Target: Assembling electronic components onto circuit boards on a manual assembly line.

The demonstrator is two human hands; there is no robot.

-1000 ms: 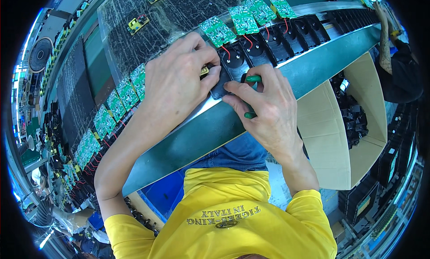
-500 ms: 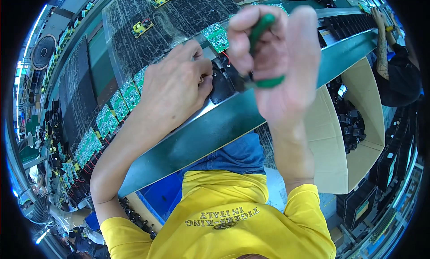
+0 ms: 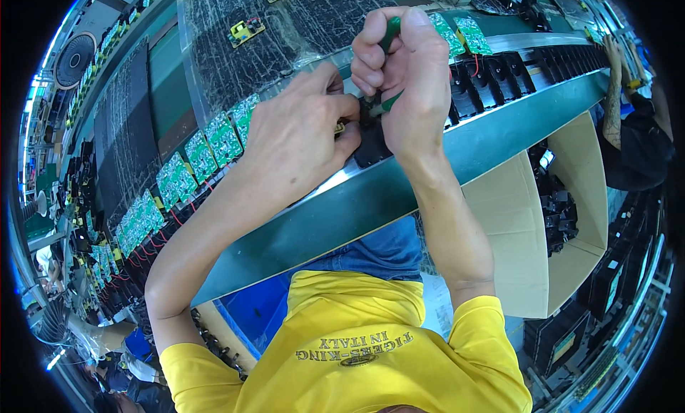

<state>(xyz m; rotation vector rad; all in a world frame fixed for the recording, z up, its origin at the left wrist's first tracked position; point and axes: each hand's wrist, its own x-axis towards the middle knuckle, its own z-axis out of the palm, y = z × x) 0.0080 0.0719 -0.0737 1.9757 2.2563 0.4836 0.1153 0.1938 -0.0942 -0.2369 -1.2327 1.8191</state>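
My right hand [image 3: 414, 84] is closed around green-handled pliers [image 3: 391, 33]. Their dark jaws point at a black plastic case [image 3: 371, 145] on the bench edge, partly covered by both hands. Beside it, my left hand [image 3: 303, 120] is pinched with thumb and fingers curled in at the case. A small yellowish part [image 3: 340, 129] shows between those fingertips; its kind I cannot make out. Whatever the jaws touch is hidden behind my fingers.
Green circuit boards [image 3: 222, 138] with red wires line the bench at left, and more boards [image 3: 471, 36] stand at right beside black cases [image 3: 492, 77]. A cardboard box [image 3: 514, 234] of black parts stands at right. Another person's arm [image 3: 612, 92] reaches in at far right.
My right hand has come left and inward, bringing the pliers from a raised, blurred position to the black case beside the left hand. My left hand keeps its pinch there.
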